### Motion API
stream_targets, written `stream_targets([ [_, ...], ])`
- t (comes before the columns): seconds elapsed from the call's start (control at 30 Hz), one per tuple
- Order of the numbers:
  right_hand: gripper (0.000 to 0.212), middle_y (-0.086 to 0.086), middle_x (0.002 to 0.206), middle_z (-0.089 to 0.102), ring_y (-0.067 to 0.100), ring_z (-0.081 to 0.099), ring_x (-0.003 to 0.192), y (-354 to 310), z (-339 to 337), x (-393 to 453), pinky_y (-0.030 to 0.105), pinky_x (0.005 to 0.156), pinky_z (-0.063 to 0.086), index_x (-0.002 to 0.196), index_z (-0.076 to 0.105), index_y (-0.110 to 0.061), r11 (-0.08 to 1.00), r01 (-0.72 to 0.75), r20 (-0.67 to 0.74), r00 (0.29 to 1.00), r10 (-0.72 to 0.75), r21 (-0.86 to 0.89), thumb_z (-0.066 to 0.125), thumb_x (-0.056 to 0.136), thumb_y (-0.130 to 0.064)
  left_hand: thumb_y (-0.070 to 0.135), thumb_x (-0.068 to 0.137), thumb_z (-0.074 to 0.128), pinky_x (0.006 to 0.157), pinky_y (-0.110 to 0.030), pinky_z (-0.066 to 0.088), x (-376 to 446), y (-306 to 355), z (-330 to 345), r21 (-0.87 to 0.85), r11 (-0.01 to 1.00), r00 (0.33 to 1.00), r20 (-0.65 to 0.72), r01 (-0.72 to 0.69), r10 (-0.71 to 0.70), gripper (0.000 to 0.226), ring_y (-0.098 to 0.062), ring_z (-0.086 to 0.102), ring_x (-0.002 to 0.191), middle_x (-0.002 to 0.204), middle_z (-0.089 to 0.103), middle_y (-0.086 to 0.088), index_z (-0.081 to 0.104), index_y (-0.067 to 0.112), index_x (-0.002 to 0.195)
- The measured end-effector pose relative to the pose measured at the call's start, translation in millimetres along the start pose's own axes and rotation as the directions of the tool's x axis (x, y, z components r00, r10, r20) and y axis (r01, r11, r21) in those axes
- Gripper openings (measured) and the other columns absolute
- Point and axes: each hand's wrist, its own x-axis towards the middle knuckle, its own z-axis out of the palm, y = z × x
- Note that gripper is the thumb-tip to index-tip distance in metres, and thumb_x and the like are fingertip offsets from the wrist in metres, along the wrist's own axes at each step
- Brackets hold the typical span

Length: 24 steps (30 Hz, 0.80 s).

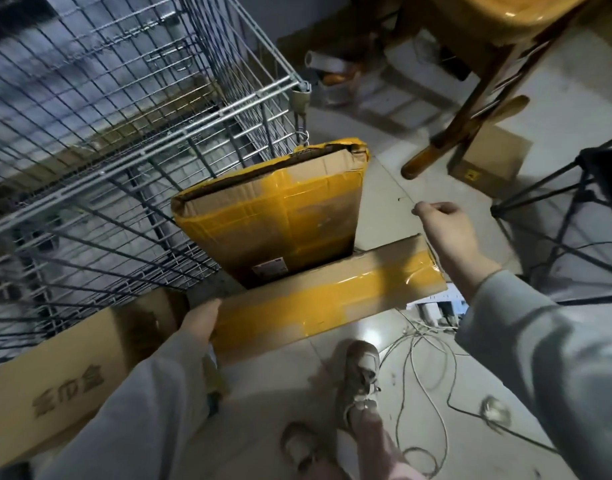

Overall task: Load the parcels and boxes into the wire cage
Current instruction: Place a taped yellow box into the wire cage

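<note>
Head view: long box (329,303) wrapped in yellow tape lies across the middle, held at its 9 o'clock end by the left hand (200,322), whose fingers wrap under the edge. Right hand (443,230) hovers at 3 o'clock above the box's far end, fingers curled loosely with thumb and forefinger pressed together, touching nothing clearly. Flat parcel (273,216) leans against the wire cage (124,133) at 12 o'clock. Printed carton (65,386) sits at 8 o'clock on the floor (384,188).
</note>
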Motion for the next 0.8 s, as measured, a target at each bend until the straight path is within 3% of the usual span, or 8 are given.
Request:
stream_targets([
  [0.27, 0.025, 0.009, 0.098, 0.064, 0.028, 0.059, 0.096, 30.8, 15.7, 28.9, 0.034, 0.082, 0.046, 0.097, 0.062, -0.010, 0.980, -0.055, 0.079, 0.994, 0.072, -0.193, 0.063, 0.083, -0.031, 0.037, 0.094, 0.050, 0.106, -0.048, 0.037, 20.0, -2.6, 7.4, 0.028, 0.997, 0.997, -0.030, 0.067, -0.066, 0.049, -0.038, 0.049, 0.117, 0.125, 0.054, -0.020, 0.048, 0.007, 0.132],
  [0.33, 0.031, 0.011, 0.108, 0.065, 0.028, 0.060, 0.102, 36.7, 20.9, 31.9, 0.033, 0.085, 0.047, 0.106, 0.063, -0.010, 0.956, -0.023, 0.117, 0.991, 0.059, -0.292, 0.063, 0.083, -0.032, 0.035, 0.093, 0.052, 0.106, -0.047, 0.036, 24.6, -3.4, 11.4, 0.130, 0.991, 0.995, -0.102, 0.030, -0.017, 0.057, -0.039, 0.046, 0.120, 0.129, 0.050, -0.022, 0.038, 0.005, 0.139],
  [0.37, 0.035, 0.011, 0.115, 0.063, 0.028, 0.059, 0.106, 39.1, 23.6, 32.2, 0.032, 0.088, 0.047, 0.110, 0.062, -0.011, 0.934, 0.026, 0.150, 0.988, 0.030, -0.355, 0.064, 0.083, -0.033, 0.036, 0.092, 0.053, 0.107, -0.047, 0.035, 25.7, -4.7, 14.3, 0.260, 0.966, 0.988, -0.146, -0.004, 0.043, 0.061, -0.039, 0.043, 0.123, 0.133, 0.046, -0.022, 0.033, 0.005, 0.141],
  [0.4, 0.039, 0.011, 0.121, 0.060, 0.028, 0.057, 0.111, 42.1, 26.9, 32.2, 0.032, 0.092, 0.047, 0.114, 0.061, -0.013, 0.904, 0.095, 0.199, 0.980, -0.011, -0.418, 0.065, 0.082, -0.035, 0.039, 0.090, 0.053, 0.109, -0.048, 0.030, 24.4, -6.3, 16.7, 0.481, 0.876, 0.972, -0.180, -0.046, 0.149, 0.065, -0.038, 0.039, 0.128, 0.138, 0.041, -0.020, 0.030, 0.008, 0.142],
  [0.47, 0.049, 0.010, 0.131, 0.053, 0.030, 0.050, 0.121, 45.1, 34.0, 27.6, 0.037, 0.102, 0.042, 0.123, 0.058, -0.018, 0.789, 0.283, 0.347, 0.933, -0.095, -0.546, 0.067, 0.080, -0.041, 0.048, 0.085, 0.054, 0.116, -0.051, 0.014, 15.2, -8.8, 23.8, 0.838, 0.519, 0.907, -0.074, -0.168, 0.414, 0.077, -0.034, 0.025, 0.139, 0.149, 0.028, -0.014, 0.021, 0.016, 0.147],
  [0.53, 0.063, 0.007, 0.137, 0.046, 0.029, 0.041, 0.129, 45.0, 43.0, 20.9, 0.037, 0.107, 0.034, 0.134, 0.049, -0.022, 0.619, 0.470, 0.514, 0.849, -0.121, -0.630, 0.066, 0.080, -0.050, 0.056, 0.081, 0.054, 0.118, -0.051, 0.000, 7.7, -9.1, 36.4, 0.916, 0.247, 0.839, 0.148, -0.316, 0.523, 0.091, -0.029, 0.011, 0.145, 0.156, 0.014, -0.008, 0.006, 0.023, 0.151],
  [0.67, 0.087, 0.007, 0.148, 0.033, 0.029, 0.027, 0.137, 40.5, 64.8, 9.3, 0.041, 0.115, 0.021, 0.147, 0.030, -0.024, 0.398, 0.693, 0.726, 0.681, -0.091, -0.600, 0.066, 0.075, -0.056, 0.074, 0.069, 0.055, 0.116, -0.055, -0.008, -8.5, -8.4, 73.9, 0.868, -0.009, 0.725, 0.420, -0.496, 0.546, 0.111, -0.028, 0.000, 0.147, 0.159, -0.004, -0.003, -0.011, 0.033, 0.150],
  [0.8, 0.117, 0.008, 0.160, 0.006, 0.031, 0.006, 0.147, 50.0, 82.7, 1.2, 0.049, 0.119, 0.001, 0.153, 0.005, -0.028, 0.176, 0.816, 0.834, 0.548, 0.065, -0.550, 0.074, 0.065, -0.061, 0.078, 0.058, 0.063, 0.111, -0.060, -0.012, -13.5, -4.8, 105.9, 0.865, -0.161, 0.683, 0.478, -0.475, 0.552, 0.131, -0.032, -0.007, 0.146, 0.158, -0.011, -0.008, -0.019, 0.030, 0.148],
])
